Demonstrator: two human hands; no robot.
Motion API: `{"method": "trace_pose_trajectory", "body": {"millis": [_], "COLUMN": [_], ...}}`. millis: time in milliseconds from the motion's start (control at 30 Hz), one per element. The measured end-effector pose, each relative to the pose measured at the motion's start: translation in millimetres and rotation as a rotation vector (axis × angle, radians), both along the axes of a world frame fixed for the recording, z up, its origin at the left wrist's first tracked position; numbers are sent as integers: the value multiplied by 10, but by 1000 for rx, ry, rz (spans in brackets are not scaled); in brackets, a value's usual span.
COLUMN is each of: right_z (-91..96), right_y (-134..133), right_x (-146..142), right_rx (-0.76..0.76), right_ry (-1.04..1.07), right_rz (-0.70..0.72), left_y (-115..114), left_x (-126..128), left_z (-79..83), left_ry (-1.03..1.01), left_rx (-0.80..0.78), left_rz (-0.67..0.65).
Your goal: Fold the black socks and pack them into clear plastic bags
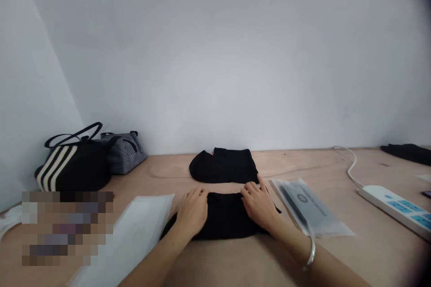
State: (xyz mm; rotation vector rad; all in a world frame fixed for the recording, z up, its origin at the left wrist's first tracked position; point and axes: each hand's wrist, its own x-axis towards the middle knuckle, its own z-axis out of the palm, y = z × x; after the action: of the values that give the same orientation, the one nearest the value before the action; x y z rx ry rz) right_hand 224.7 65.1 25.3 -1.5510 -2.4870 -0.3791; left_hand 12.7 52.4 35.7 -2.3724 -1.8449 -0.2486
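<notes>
A folded black cloth piece lies flat on the tabletop before me. My left hand rests over its left part, fingers curled together at the far edge. On the right part, my right hand grips near the same edge, with one finger stretched out away from me. Both sets of fingertips are partly hidden. Just beyond them lies another black cloth piece with a rounded left end and a notch. To the right is a frosted plastic bag with dark printing and a dark strip inside.
Clear plastic sleeves lie at left on the wooden table. A black bag with white stripes and a striped pouch stand behind them. A white power strip with a cord lies right. Black fabric sits far right.
</notes>
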Motion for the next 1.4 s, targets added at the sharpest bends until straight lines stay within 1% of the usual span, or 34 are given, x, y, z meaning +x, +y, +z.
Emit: {"method": "trace_pose_trajectory", "body": {"millis": [33, 100, 200, 267, 333, 400, 500, 600, 667, 733, 833, 933, 1067, 1133, 1200, 1300, 1367, 1400], "right_z": [-64, -203, -366, -399, -371, -306, -208, -163, -167, -194, -257, -312, -349, -353, -345, -304, -259, -234], "right_y": [-55, -133, -167, -162, -160, -172, -207, -231, -224, -201, -162, -148, -153, -155, -154, -139, -114, -99], "right_x": [10, 58, 169, 225, 234, 179, -18, -289, -449, -560, -623, -623, -639, -660, -670, -614, -494, -407], "right_rx": [-17, -128, -311, -364, -396, -409, -371, -332, -330, -379, -478, -467, -451, -454, -454, -476, -441, -391], "right_ry": [53, 131, 158, 165, 172, 182, 223, 271, 283, 267, 219, 217, 242, 246, 258, 335, 445, 497], "right_rz": [43, 85, 63, 44, 32, 24, 59, 153, 202, 210, 183, 164, 139, 133, 132, 158, 167, 151], "left_y": [-81, -208, -293, -302, -303, -307, -315, -316, -310, -301, -281, -264, -264, -262, -252, -220, -187, -167], "left_x": [13, 24, 13, -2, -23, -65, -185, -319, -368, -372, -336, -326, -411, -455, -448, -306, -148, -64], "left_z": [-72, -244, -475, -537, -504, -399, -210, -106, -103, -133, -178, -157, -13, 61, 100, 74, 21, -10], "left_ry": [-5, -5, -4, -5, 11, 44, 84, 95, 96, 94, 76, 26, -90, -205, -438, -834, -1008, -1069], "left_rx": [-1, -38, -107, -115, -100, -67, -54, -104, -130, -151, -177, -216, -243, -219, -154, 45, 157, 183], "left_rz": [2, 22, 44, 36, 34, 56, 134, 208, 237, 260, 293, 311, 263, 215, 161, 134, 124, 94]}}
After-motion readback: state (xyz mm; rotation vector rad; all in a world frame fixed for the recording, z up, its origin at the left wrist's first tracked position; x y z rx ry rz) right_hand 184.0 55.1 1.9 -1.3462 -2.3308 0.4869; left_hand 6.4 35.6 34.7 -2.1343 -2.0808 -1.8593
